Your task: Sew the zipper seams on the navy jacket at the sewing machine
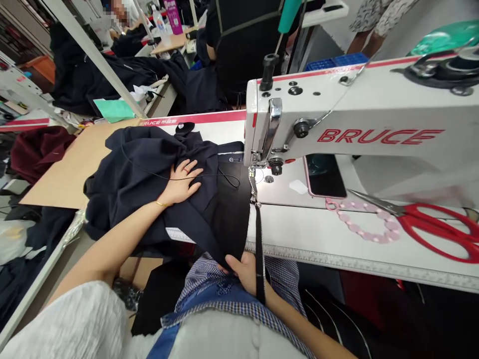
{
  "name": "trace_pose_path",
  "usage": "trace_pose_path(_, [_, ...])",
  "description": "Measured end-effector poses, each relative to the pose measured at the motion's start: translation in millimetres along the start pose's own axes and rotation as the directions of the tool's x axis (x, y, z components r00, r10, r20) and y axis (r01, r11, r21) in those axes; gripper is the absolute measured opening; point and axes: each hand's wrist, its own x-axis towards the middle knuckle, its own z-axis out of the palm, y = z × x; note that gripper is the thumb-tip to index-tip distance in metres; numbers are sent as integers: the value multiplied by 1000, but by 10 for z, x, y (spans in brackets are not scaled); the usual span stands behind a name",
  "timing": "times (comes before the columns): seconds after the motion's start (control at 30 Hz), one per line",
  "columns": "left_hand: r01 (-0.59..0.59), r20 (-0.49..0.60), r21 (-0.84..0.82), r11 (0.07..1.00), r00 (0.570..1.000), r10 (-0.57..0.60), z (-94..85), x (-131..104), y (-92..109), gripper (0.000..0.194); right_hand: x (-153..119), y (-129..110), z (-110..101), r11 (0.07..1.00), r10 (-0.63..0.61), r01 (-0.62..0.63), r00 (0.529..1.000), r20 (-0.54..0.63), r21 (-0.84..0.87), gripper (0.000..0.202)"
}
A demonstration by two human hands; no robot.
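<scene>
Dark navy fabric (138, 169) lies bunched on the sewing table, left of a white sewing machine (299, 109). My left hand (183, 182) rests flat on it with the fingers spread. At the table's front edge my right hand (241, 271) pinches the near edge of the garment between thumb and fingers. A smooth black panel (232, 209) of the garment runs up to the presser foot (252, 174). From the foot a black zipper (260, 239) hangs down over the table edge, passing across my right hand. A thin black cord loop (230, 177) lies over the panel.
Right of the needle lie a phone (325, 174), a pink beaded loop (368, 229) and red-handled scissors (430, 222). A measuring tape (337, 269) runs along the front edge. Beyond the table sits another person in black (250, 45). Maroon cloth (39, 149) lies at the far left.
</scene>
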Motion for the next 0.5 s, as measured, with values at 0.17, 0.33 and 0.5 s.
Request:
trace_pose_path(0.17, [-73,-3,-57,996,997,73,-285,-103,-53,40,103,-20,195,999,-31,32,999,29,-31,41])
trace_pose_path(0.33, [-23,-65,-142,990,998,14,-249,-1248,125,45,103,-230,100,982,-62,34,987,-150,-183,36])
trace_pose_path(0.5, [874,-128,-170,456,439,-889,383,-2216,125,96,186,-384,49,933,-336,284,905,-261,-220,44])
